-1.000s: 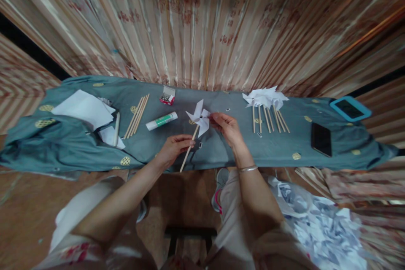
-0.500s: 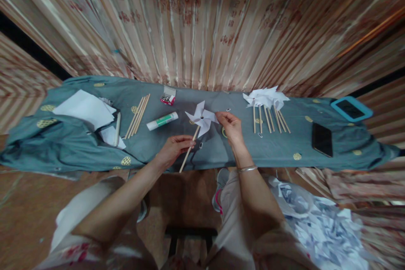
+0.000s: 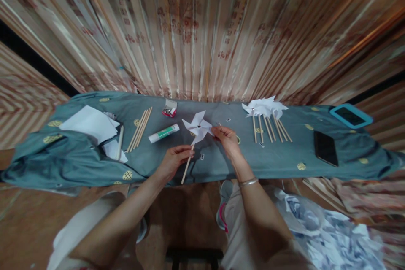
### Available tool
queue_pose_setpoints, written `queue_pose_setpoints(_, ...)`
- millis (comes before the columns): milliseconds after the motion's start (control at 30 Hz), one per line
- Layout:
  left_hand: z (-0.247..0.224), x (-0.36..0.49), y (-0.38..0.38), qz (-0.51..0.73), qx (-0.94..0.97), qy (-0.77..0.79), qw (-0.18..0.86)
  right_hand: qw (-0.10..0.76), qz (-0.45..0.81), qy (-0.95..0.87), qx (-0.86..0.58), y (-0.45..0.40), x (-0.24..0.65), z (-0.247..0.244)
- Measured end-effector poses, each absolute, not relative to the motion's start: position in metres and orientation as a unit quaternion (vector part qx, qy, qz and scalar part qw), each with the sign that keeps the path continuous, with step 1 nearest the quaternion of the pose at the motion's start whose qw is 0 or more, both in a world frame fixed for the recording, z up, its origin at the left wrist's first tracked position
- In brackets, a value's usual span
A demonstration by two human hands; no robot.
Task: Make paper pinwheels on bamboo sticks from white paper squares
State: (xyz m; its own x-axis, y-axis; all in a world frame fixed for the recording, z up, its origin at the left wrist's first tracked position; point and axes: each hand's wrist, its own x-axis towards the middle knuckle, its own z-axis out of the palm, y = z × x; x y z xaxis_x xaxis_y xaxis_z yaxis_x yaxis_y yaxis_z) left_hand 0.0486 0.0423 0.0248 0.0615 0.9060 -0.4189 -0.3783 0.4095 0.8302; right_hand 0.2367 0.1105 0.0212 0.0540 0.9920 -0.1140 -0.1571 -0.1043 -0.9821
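Note:
A white paper pinwheel (image 3: 198, 127) with a dark pin at its centre is up in front of me, over the middle of the cloth. My left hand (image 3: 174, 161) is closed on its wooden stick, thumb and fingers pinching it below the blades. My right hand (image 3: 227, 138) has its fingertips drawn together at the tip of the right-hand blade. A green and white glue stick (image 3: 163, 133) lies left of the pinwheel. Behind that stands a small open red box (image 3: 170, 112) of metal pins. Part of a yellowish ring (image 3: 238, 139) shows beside my right wrist.
Several wooden sticks (image 3: 139, 130) and white paper sheets (image 3: 90, 124) with a white pen-like rod (image 3: 120, 142) lie left. Finished pinwheels (image 3: 265, 107) lie right, then a dark phone (image 3: 325, 147) and a blue-framed device (image 3: 351, 116). A bag of paper scraps (image 3: 341, 232) stands below right.
The pinwheel's blades have turned a little, and my right fingers have followed the blade tip slightly left. My left hand keeps its hold on the stick. The whole view has shifted slightly.

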Motion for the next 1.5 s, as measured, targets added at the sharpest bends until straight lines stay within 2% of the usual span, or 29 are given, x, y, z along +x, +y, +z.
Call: queue_pose_setpoints(1500,0.017,0.045,0.048,0.499,0.257,0.522,0.642,0.456,0.648,-0.415,-0.447,0.090,0.197,0.025)
